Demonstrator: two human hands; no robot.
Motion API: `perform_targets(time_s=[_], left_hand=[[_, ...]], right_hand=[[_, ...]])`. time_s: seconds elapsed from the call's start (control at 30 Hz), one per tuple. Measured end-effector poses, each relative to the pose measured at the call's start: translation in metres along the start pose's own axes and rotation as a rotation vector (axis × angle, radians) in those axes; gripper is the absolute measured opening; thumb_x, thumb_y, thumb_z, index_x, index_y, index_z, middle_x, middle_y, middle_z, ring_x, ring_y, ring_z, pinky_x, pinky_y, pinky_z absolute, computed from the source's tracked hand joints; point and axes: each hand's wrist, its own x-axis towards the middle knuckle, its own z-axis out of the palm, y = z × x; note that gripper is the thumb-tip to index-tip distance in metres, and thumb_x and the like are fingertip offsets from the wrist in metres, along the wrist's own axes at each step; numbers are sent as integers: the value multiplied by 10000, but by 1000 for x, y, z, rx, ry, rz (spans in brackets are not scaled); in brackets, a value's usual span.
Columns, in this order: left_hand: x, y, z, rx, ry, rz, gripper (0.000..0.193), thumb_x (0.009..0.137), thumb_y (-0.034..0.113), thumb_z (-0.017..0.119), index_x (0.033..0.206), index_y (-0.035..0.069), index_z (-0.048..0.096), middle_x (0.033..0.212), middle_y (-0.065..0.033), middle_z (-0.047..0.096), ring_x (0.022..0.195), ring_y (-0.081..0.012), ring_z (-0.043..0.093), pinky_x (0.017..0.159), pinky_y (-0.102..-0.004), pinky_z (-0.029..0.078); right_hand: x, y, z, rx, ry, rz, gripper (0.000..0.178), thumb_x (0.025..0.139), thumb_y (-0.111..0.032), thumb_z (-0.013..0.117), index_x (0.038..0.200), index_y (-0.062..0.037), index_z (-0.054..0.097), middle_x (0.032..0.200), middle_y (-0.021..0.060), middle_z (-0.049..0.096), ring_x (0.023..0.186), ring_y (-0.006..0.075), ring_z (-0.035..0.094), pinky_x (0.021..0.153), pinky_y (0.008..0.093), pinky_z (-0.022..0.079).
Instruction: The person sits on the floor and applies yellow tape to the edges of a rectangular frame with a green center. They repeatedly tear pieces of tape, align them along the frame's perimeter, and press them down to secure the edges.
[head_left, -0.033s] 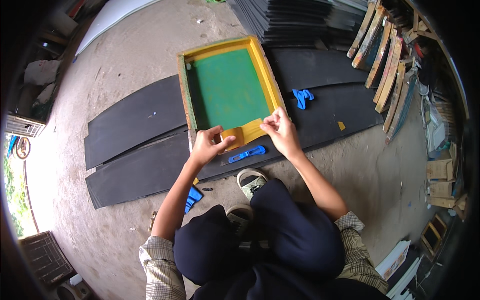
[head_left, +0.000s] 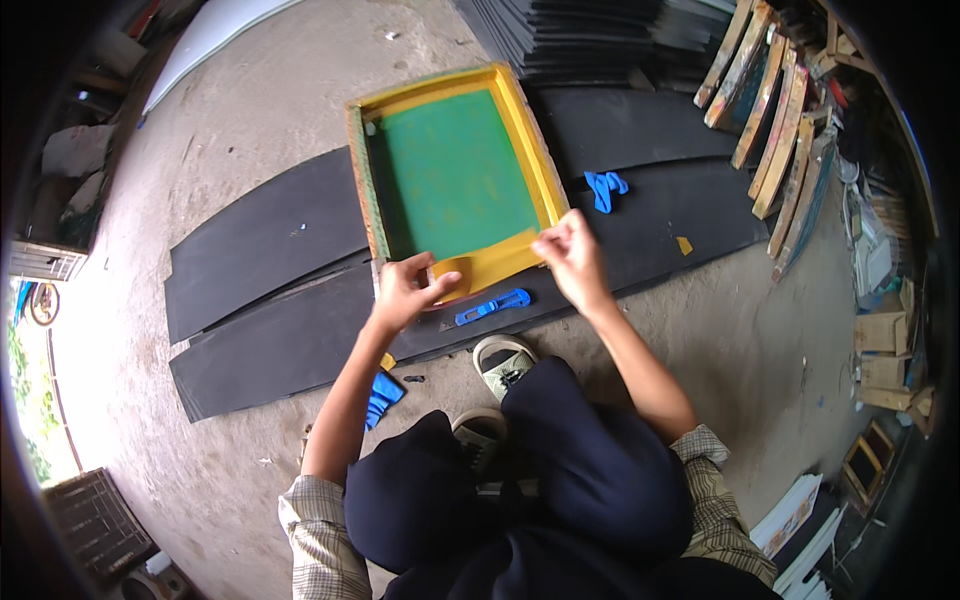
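Note:
A screen-printing frame (head_left: 361,190) with a green mesh (head_left: 455,170) lies before me, yellow tape lining its far and right inner sides. My left hand (head_left: 402,298) grips a roll of yellow tape (head_left: 456,274) at the frame's near left corner. From the roll a strip of tape (head_left: 503,260) stretches along the near side to my right hand (head_left: 575,262), whose fingers pinch its end by the near right corner. Just below the strip, a blue utility knife (head_left: 492,307) rests on a black sheet, touched by neither hand.
Black sheets (head_left: 270,215) lie under the frame on the concrete floor (head_left: 240,440). Crumpled blue cloths (head_left: 605,190) sit to the right and near my feet (head_left: 382,400). More black sheets are stacked (head_left: 600,40) at the back. Wooden-edged frames (head_left: 765,130) lean at the far right.
My right hand has shifted slightly right, drawing the tape strip out longer between my hands. The roll has moved a little left with my left hand.

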Motion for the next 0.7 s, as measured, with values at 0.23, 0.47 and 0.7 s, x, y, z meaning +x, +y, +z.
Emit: perform_targets(time_s=[0.23,0.47,0.7], left_hand=[[-4,-56,-25,-126,53,-315,438,812,323,762,604,23,520,520,33,453,511,-30,375,443,-243,319],[-5,-44,-31,218,76,-271,489,796,345,762,589,-3,489,476,-27,395,478,-67,345,439,-289,333],[0,-44,-32,241,80,-259,489,803,353,750,592,2,482,478,-31,370,479,-82,324,441,-295,323]], right_hand=[[-5,124,-66,-9,246,353,370,792,13,712,871,-87,365,756,43,616,693,71,595,622,234,481],[-1,143,-42,-237,321,418,400,756,-112,784,874,-55,405,680,76,630,631,170,634,622,321,500],[4,108,-29,-451,369,413,382,759,-96,771,881,-47,413,669,109,614,652,268,655,634,362,498]])
